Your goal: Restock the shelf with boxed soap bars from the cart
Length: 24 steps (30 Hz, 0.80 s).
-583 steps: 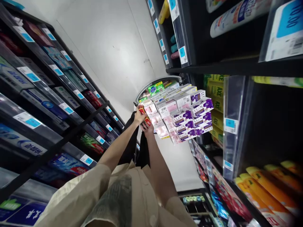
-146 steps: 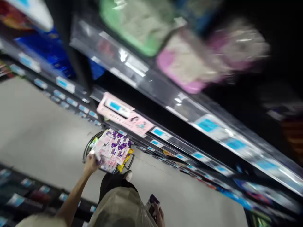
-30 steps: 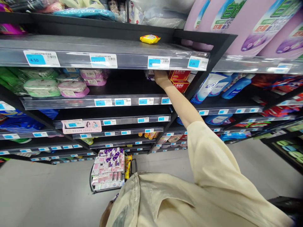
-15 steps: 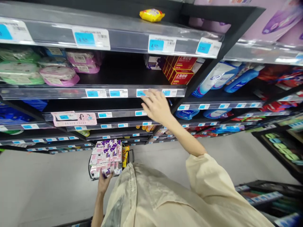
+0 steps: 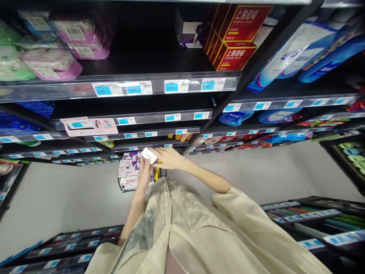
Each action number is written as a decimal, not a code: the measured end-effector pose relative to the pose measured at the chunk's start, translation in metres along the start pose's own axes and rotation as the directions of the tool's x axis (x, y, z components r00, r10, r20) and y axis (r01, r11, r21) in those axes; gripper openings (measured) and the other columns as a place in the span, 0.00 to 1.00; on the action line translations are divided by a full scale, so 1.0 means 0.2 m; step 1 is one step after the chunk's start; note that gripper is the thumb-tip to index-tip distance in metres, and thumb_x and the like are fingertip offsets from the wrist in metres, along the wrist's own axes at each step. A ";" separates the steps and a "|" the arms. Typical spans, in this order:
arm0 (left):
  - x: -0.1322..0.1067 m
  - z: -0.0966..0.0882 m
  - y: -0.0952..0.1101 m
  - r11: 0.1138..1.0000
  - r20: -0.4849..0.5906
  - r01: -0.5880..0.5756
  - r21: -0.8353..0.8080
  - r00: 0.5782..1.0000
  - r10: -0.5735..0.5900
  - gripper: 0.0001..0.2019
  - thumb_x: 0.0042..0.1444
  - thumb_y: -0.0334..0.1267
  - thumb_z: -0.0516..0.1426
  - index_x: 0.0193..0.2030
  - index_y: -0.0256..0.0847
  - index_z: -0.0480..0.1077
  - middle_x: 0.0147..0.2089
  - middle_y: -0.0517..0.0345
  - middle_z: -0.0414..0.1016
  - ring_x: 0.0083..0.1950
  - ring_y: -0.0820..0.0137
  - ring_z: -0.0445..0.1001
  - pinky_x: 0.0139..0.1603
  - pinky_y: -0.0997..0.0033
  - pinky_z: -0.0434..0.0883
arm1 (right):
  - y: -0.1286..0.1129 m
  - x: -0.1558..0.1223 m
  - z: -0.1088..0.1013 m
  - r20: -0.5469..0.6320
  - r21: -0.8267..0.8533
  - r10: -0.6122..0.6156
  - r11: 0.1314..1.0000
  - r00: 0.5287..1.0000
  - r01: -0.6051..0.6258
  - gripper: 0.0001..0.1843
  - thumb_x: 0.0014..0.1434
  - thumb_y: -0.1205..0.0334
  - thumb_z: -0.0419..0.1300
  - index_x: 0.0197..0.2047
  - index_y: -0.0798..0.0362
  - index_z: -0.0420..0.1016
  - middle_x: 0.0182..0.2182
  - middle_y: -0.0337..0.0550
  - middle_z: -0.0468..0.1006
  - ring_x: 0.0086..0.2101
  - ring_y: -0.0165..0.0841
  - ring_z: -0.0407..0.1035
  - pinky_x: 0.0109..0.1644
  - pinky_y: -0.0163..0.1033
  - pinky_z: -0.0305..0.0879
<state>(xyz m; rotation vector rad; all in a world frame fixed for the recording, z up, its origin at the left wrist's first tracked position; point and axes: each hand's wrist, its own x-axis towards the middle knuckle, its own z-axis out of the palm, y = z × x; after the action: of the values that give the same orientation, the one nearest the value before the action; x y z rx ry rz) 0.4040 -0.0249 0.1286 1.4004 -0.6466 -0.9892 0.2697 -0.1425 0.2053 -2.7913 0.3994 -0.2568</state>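
My left hand (image 5: 145,173) is closed around the lower part of a small white soap box (image 5: 148,155) with lettering on its end. From the right, my right hand (image 5: 169,158) has its fingers against the same box, with the far fingertips partly hidden. Both hands are held in front of my body, above a shopping basket (image 5: 121,187) packed with pink, white and purple boxes (image 5: 129,168). On the shelf ahead stands a similar white and purple box (image 5: 189,33), beside stacked red boxes (image 5: 234,57).
Pink and green packs (image 5: 51,62) lie on the shelf at left. Blue bottles (image 5: 333,57) lean beyond the divider at right. Shelf edges with price labels (image 5: 176,86) run across in front. Lower racks (image 5: 322,222) stand behind me at right, over a grey floor (image 5: 82,190).
My right hand has come down from the shelf edge to the box. My left hand has risen from the basket, bringing the box up. The view has tipped downward and nearer the shelf.
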 end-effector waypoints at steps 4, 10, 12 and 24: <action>-0.04 -0.03 0.06 0.997 -0.021 -0.052 0.052 0.998 0.053 0.30 0.62 0.67 0.63 0.61 0.48 0.72 0.57 0.49 0.80 0.59 0.60 0.79 0.60 0.63 0.77 | 0.03 -0.04 -0.01 -0.061 0.155 0.095 0.984 0.994 -0.085 0.41 0.68 0.41 0.65 0.74 0.58 0.64 0.52 0.61 0.87 0.50 0.51 0.83 0.48 0.45 0.75; -0.08 -0.08 0.11 0.997 0.073 -0.067 0.033 0.995 0.064 0.29 0.57 0.59 0.70 0.57 0.43 0.76 0.56 0.47 0.82 0.55 0.59 0.81 0.57 0.61 0.79 | 0.06 -0.10 -0.02 -0.067 0.566 0.205 0.814 0.977 -0.132 0.35 0.65 0.49 0.67 0.71 0.48 0.66 0.49 0.47 0.88 0.40 0.41 0.84 0.45 0.43 0.78; -0.09 -0.09 0.11 0.995 0.009 -0.099 0.021 0.995 0.098 0.27 0.54 0.54 0.73 0.55 0.42 0.76 0.53 0.48 0.83 0.53 0.60 0.81 0.54 0.62 0.79 | 0.08 -0.10 -0.01 -0.065 0.712 0.241 0.691 0.968 -0.124 0.35 0.66 0.49 0.67 0.72 0.46 0.64 0.48 0.45 0.88 0.39 0.39 0.83 0.44 0.43 0.80; -0.16 -0.23 0.14 0.700 -0.167 -0.497 0.512 0.742 0.649 0.05 0.59 0.35 0.61 0.36 0.43 0.80 0.32 0.56 0.75 0.35 0.66 0.73 0.40 0.65 0.72 | -0.02 -0.05 0.12 0.024 0.830 0.190 0.543 0.981 -0.126 0.45 0.55 0.48 0.77 0.71 0.42 0.67 0.65 0.54 0.78 0.58 0.51 0.80 0.63 0.59 0.79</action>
<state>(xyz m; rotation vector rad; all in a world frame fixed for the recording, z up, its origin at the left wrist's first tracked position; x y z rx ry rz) 0.4342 0.0231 0.1575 1.5532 -1.0142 -0.0694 0.2667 -0.1291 0.1837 -1.7802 0.4021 -0.3799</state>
